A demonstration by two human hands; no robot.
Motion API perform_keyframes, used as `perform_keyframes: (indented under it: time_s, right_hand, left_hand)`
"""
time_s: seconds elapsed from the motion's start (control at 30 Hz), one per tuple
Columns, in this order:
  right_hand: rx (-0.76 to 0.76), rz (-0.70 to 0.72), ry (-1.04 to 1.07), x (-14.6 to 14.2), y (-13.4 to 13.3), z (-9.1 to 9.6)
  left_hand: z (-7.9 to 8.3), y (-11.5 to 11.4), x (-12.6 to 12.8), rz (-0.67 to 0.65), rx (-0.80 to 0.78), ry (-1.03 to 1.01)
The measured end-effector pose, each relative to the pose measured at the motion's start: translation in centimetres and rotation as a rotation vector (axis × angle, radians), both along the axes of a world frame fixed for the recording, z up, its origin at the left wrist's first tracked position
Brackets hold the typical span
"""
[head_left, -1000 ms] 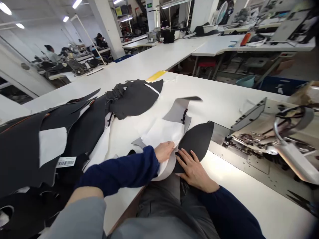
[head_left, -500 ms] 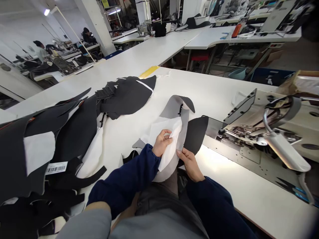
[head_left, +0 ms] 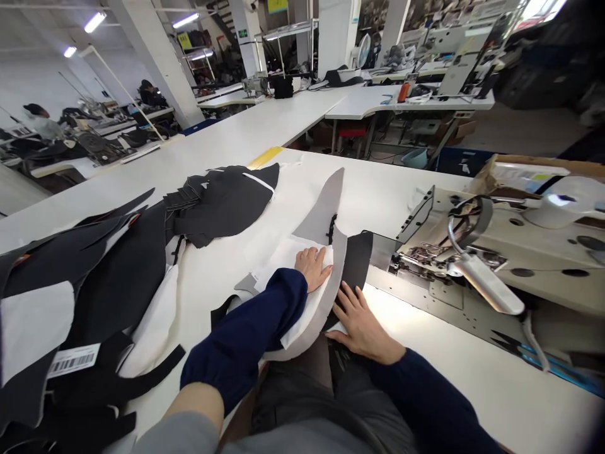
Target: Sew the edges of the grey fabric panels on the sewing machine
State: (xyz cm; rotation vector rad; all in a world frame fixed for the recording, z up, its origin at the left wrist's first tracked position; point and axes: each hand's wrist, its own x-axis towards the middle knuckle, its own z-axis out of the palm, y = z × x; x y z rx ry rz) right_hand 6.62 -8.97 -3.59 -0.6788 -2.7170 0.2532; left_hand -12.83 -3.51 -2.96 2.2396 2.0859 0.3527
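Flat on the white fabric layer (head_left: 295, 252), my left hand (head_left: 312, 267) presses down with its fingers laid out. This layer lies over a grey curved fabric panel (head_left: 324, 205), which has a short black strip near its middle. My right hand (head_left: 363, 325) rests with fingers spread on a dark fabric piece (head_left: 358, 261) along the grey panel's right edge. Neither hand grips anything. To the right of the cloth stands a sewing machine (head_left: 472, 252), its lamp (head_left: 491, 284) lighting the table by my right hand.
Dark cut panels (head_left: 222, 205) lie stacked on the white table (head_left: 274, 132), with more dark pieces (head_left: 127, 271) and a barcode label (head_left: 73, 360) at left. Blue-handled scissors (head_left: 543, 360) lie at the right front. A cardboard box (head_left: 486, 176) stands behind the machine. People work far left.
My left hand has let go of the pinched white layer and now lies flat on it. My right hand has released the panel's edge and spread over the dark piece. The view has shifted right and up.
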Motion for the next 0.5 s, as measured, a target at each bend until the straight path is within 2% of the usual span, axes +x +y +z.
perform_keyframes:
  time_s: [0.1, 0.23, 0.37, 0.5]
  right_hand:
    - [0.070, -0.062, -0.095, 0.5, -0.2, -0.4]
    - [0.022, -0.164, -0.068, -2.2, -2.4, -1.2]
    - [0.006, -0.138, -0.069, -3.8, -3.8, -1.9]
    - [0.016, -0.061, -0.105, -2.4, -2.1, -1.2]
  left_hand:
    - [-0.5, 0.6, 0.2, 0.025, -0.067, -0.057]
    - [0.1, 3.4, 1.6, 0.040, -0.175, -0.216]
    - [0.7, 6.4, 4.1, -0.152, -0.108, -0.165]
    - [0.9, 6.9, 5.0, -0.299, 0.005, -0.060]
